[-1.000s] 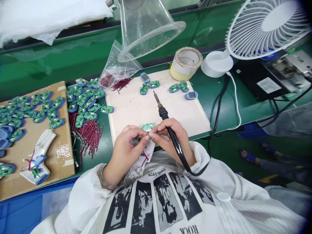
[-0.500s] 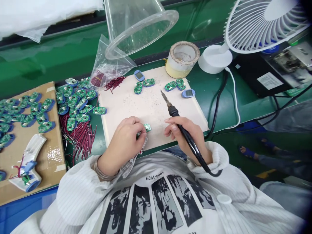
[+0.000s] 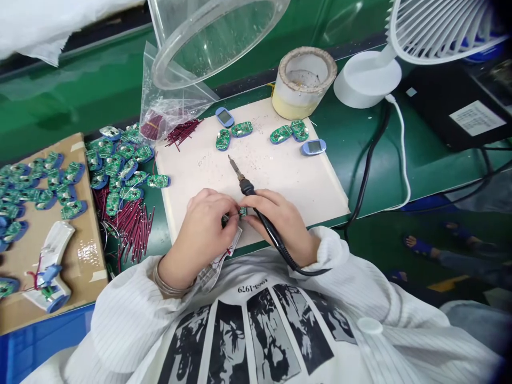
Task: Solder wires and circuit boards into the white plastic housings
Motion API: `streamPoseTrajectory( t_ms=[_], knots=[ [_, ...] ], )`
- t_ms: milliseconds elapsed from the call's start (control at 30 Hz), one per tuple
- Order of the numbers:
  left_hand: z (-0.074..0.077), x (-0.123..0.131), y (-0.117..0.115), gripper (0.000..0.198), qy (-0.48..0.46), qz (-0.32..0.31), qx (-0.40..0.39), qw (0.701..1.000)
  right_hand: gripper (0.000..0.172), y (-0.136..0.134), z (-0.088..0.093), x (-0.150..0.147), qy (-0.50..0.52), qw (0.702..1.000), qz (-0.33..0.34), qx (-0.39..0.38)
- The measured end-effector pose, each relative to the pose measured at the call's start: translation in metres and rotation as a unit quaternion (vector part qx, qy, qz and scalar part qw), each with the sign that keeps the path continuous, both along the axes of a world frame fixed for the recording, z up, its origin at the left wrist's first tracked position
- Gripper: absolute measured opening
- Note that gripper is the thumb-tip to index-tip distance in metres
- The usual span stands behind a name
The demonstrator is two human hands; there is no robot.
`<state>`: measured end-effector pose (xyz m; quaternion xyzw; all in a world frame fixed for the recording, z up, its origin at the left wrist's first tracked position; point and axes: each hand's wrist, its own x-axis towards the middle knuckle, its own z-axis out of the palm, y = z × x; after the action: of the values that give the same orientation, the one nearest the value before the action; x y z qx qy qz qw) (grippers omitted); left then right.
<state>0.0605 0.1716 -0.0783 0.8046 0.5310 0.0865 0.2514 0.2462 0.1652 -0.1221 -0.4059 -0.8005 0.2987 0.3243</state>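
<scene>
My left hand (image 3: 206,221) is closed in a pinch around a small green circuit board (image 3: 242,212), mostly covered by the fingers. Below that hand a white plastic housing (image 3: 212,273) with a red wire hangs against my shirt. My right hand (image 3: 286,226) grips a black soldering iron (image 3: 247,188), its tip pointing up and away over the white work sheet (image 3: 192,184). The thumb and fingertips of this hand also reach the board's right edge, close to the left fingers. Whether they pinch the board or a wire is hidden.
Several blue-backed circuit boards (image 3: 116,162) pile up on the left, beside cut red wires (image 3: 134,229) and a cardboard sheet (image 3: 86,240). A tape roll (image 3: 304,80), a white fan (image 3: 367,80) and a clear funnel-shaped hood (image 3: 220,48) stand along the back.
My right hand has moved left with the soldering iron and now meets the left hand at the small board. The left hand stays nearly in place. The view has shifted slightly.
</scene>
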Motion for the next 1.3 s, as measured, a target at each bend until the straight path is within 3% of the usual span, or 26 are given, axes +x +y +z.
streamPoseTrajectory(
  t_ms=[333,667,867,1067,1300],
  knots=[
    [0.0,0.008,-0.001,0.009,0.044,0.028,0.005,0.999,0.024,0.002,0.001,0.003,0.059,0.998,-0.011,-0.023],
    [-0.004,0.004,0.0,0.011,-0.037,0.051,-0.004,0.998,0.028,0.0,0.002,0.002,0.079,0.995,-0.055,-0.011],
    [-0.003,0.004,0.0,0.012,-0.031,0.052,-0.01,0.998,0.02,0.0,0.002,0.0,0.093,0.995,-0.025,-0.007],
    [-0.002,0.005,0.0,0.013,-0.016,0.047,-0.009,0.999,0.029,-0.002,-0.006,-0.004,0.099,0.995,0.009,0.026],
    [-0.004,0.01,-0.002,0.011,-0.008,0.066,0.001,0.998,0.015,-0.004,0.014,0.017,0.097,0.989,-0.101,0.043]
  ],
)
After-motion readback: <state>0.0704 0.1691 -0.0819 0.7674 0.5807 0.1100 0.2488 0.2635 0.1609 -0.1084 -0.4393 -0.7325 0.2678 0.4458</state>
